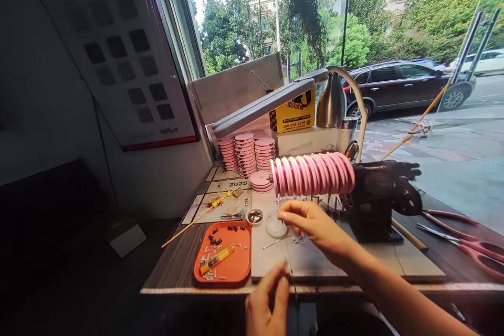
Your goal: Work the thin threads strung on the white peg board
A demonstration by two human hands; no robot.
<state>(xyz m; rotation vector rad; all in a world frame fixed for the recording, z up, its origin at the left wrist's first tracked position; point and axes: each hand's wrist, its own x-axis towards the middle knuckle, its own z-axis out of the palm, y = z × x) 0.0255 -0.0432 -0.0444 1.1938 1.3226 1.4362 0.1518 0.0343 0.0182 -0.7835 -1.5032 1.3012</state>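
My right hand (309, 223) is closed in a pinch above the board, just under a row of pink spools (315, 174) mounted on a dark winding machine (374, 199). Whatever sits between its fingertips is too small to make out. Lower down, at the table's front edge, my left hand (270, 296) has thumb and forefinger brought together; its fingertips are slightly blurred and their hold is unclear. Behind the right fingertips lies a round whitish disc (275, 227). A small round dish (255, 217) of dark bits stands beside it.
An orange tray (244, 268) holds black pieces, small metal bits and a yellow-handled tool (217, 259). Pink discs (244, 155) stand stacked at the back. Red-handled scissors (478, 252) lie at right. A lamp arm (271, 105) crosses before a yellow box (293, 115) and a steel flask (331, 100).
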